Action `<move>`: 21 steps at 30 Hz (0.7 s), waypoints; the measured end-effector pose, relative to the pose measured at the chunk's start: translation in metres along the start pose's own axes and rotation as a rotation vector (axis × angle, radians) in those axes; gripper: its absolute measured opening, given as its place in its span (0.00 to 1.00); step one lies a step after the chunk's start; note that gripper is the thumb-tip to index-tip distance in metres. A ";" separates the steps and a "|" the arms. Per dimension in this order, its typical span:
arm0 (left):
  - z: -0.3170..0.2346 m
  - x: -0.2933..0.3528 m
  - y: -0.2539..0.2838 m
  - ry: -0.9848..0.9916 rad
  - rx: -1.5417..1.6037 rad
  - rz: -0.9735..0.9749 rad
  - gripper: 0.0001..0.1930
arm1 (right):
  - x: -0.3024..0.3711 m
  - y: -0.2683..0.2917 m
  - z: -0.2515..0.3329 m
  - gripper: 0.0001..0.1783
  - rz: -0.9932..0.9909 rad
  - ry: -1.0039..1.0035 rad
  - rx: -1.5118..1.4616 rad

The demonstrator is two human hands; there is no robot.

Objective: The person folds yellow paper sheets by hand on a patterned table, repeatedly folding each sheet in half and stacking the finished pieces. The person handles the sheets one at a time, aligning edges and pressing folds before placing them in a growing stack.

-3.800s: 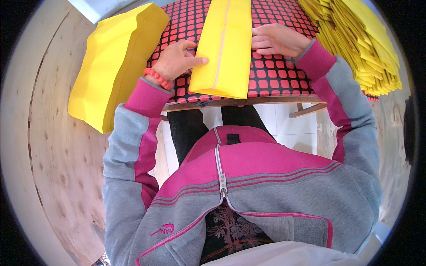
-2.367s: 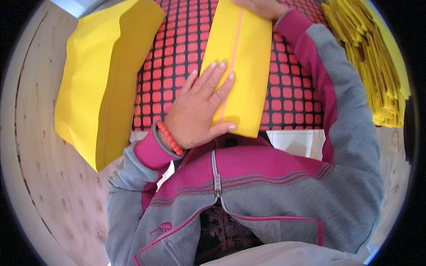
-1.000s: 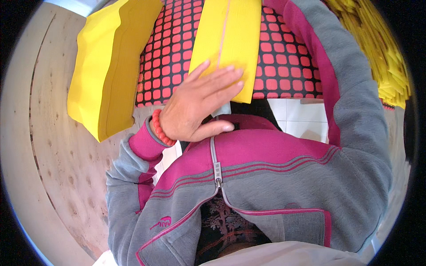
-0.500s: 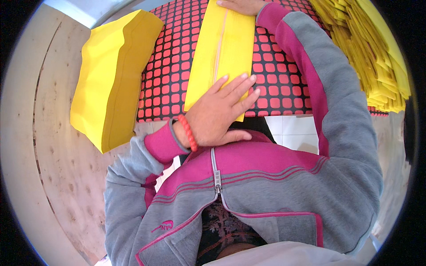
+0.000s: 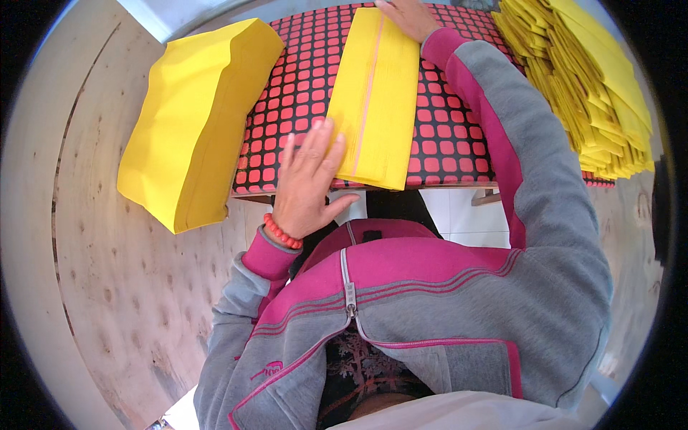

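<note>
While the left hand (image 5: pixel 302 190) was open, fingers extended by the near end of the folded yellow fabric (image 5: pixel 390 115), the right hand (image 5: pixel 410 18) touched the far end, its grasp unclear.

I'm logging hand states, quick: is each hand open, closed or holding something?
Left hand: open, at the left edge of the yellow strip, holding nothing.
Right hand: at its far end; whether it grips cannot be told.

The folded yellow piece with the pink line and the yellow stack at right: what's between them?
The head view shows red-and-black tabletop there, crossed by the person's right sleeve.
</note>
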State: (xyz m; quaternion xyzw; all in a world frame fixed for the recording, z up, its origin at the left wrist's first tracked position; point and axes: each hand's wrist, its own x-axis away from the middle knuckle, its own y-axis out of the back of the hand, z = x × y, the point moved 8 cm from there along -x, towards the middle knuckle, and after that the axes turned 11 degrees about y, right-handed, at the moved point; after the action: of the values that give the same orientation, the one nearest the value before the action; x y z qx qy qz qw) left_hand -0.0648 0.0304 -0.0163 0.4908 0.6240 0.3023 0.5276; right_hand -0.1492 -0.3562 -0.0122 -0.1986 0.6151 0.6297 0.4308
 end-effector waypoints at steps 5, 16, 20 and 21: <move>-0.003 -0.008 0.002 -0.048 0.078 0.026 0.45 | 0.024 0.077 0.050 0.22 0.000 -0.221 -0.407; 0.002 -0.021 0.008 -0.134 0.116 -0.014 0.33 | 0.183 0.157 0.275 0.10 0.099 -0.380 -0.686; 0.002 -0.027 0.008 -0.193 0.058 -0.003 0.34 | 0.209 0.121 0.294 0.11 0.146 -0.582 -1.075; 0.003 -0.028 0.009 -0.202 0.076 -0.001 0.35 | 0.214 0.116 0.294 0.11 0.152 -0.635 -1.066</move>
State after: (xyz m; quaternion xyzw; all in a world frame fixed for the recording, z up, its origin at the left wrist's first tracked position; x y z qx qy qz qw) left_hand -0.0600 0.0072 0.0013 0.5380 0.5789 0.2272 0.5690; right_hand -0.2760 0.0005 -0.0609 -0.1452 0.0709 0.9072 0.3885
